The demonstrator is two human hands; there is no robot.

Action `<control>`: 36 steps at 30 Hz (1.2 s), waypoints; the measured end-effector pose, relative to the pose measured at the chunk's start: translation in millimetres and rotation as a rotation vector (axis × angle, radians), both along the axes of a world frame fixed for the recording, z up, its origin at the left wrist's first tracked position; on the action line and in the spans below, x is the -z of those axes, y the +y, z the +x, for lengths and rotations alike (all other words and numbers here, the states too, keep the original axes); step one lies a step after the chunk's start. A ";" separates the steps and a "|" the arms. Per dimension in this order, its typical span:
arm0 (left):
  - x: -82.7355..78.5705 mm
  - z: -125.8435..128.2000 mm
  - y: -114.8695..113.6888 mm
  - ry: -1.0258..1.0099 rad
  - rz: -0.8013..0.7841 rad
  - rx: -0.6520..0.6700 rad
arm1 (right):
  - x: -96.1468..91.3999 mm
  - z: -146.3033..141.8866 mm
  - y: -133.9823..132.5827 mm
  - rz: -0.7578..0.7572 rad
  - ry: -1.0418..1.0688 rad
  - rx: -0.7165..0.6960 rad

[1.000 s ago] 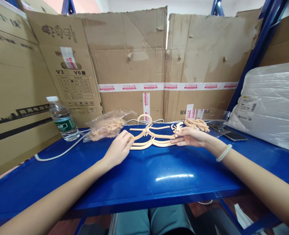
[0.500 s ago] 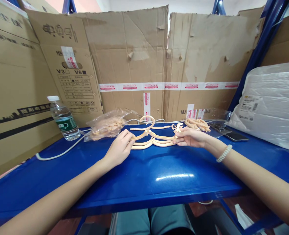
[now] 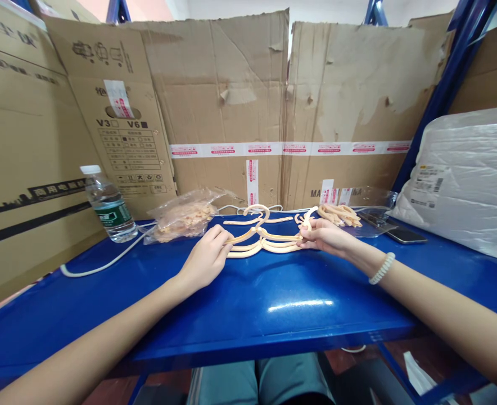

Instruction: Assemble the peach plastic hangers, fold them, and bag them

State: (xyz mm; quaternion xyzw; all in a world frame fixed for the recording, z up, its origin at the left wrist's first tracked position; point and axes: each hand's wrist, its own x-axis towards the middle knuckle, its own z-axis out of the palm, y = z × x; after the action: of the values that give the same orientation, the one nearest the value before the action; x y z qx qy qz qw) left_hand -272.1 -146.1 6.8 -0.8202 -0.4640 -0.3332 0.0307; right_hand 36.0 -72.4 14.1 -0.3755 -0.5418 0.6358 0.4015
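A pale peach hanger (image 3: 256, 228) is held up slightly above the blue shelf, its hook at the top middle. My left hand (image 3: 208, 256) is closed round the hanger's left arm. At the other end my right hand (image 3: 326, 236) pinches the right arm's tip. A curved cream piece (image 3: 310, 215) sticks up at my right fingertips; I cannot tell whether it is held or joined. Several more hanger arms (image 3: 244, 254) lie just below, and others lie behind. Right of them, loose hook-like pieces (image 3: 339, 215) rest in a pile, partly on a clear bag.
A clear bag of peach pieces (image 3: 185, 216) and a water bottle (image 3: 112, 208) stand on the left of the blue shelf (image 3: 231, 315). A phone (image 3: 406, 234) and a large white wrapped package (image 3: 463, 174) are at the right. Cardboard (image 3: 227, 112) walls the back. A white cable (image 3: 105, 267) runs at left.
The held hanger's hook has shifted slightly right and down. The curved piece at my right fingertips now stands higher and shows more plainly. My left hand has hardly moved.
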 end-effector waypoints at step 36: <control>-22.8 -23.0 -1.5 0.294 -0.124 0.177 | -28.5 77.8 34.3 0.531 -0.832 -0.360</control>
State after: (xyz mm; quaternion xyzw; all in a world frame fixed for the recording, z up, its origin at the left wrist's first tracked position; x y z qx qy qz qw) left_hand -295.1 -147.6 29.6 -0.8980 -0.4003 -0.1820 0.0182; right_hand 113.8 -38.1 42.6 -0.3826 -0.8539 0.3326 0.1179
